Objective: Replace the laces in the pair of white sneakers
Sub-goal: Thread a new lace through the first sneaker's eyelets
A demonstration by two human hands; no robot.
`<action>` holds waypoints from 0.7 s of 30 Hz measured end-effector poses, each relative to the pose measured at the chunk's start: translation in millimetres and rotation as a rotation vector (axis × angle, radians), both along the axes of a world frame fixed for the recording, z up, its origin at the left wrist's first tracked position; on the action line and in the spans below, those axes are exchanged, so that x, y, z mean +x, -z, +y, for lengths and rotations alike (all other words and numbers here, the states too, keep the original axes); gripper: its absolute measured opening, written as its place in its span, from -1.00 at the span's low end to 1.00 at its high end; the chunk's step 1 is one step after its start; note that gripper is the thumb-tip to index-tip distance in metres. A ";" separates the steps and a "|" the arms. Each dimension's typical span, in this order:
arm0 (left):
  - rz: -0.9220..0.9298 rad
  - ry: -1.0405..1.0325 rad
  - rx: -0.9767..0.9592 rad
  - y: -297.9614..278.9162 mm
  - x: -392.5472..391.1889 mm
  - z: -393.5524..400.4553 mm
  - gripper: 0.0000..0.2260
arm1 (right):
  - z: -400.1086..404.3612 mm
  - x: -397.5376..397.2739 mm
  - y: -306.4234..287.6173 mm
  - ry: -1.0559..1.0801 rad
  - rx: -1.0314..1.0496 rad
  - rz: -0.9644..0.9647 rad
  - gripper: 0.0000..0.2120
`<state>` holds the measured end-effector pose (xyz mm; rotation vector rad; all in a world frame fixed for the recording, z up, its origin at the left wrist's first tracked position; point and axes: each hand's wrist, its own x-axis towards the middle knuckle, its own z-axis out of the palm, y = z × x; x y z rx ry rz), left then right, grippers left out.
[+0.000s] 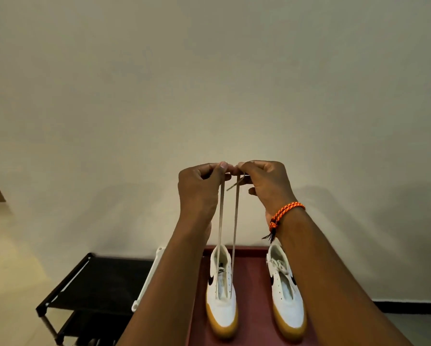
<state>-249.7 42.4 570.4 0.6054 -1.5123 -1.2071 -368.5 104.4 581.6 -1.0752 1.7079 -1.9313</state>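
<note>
The 2 ends of the lace [234,221] are pinched high by the left hand [199,188] and right hand [266,186], side by side. Its strands run straight down to the left sneaker [221,310] on the table [254,295]; evening the ends seems next.

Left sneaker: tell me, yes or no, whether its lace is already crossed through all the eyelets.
No: the lace rises in two straight strands from the lowest eyelets of the left sneaker to both hands.

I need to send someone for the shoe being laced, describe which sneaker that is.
On the dark red tabletop stand two white gum-soled sneakers. Take the left sneaker: two lace strands rise from its front eyelets to raised hands, while its neighbour carries laces bunched on top.
</note>
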 end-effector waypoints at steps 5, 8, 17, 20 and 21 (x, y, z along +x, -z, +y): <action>0.057 -0.054 -0.023 -22.1 2.2 6.4 -0.84 | 7.1 9.4 -19.0 0.018 -0.137 0.033 -0.82; 0.026 -0.099 -0.051 -26.8 1.0 6.4 -0.82 | 7.8 11.3 -24.3 -0.004 -0.198 0.066 -0.82; 0.003 -0.194 -0.134 -29.4 5.1 2.2 -0.86 | -1.6 12.6 -16.8 0.024 -0.273 0.145 -0.87; 0.045 -0.187 -0.046 -31.4 4.2 -2.0 -0.76 | -7.2 13.5 -15.5 0.087 -0.296 0.142 -0.80; 0.055 -0.179 -0.022 -32.3 3.4 -3.8 -0.78 | -8.7 13.8 -16.2 0.100 -0.299 0.136 -0.78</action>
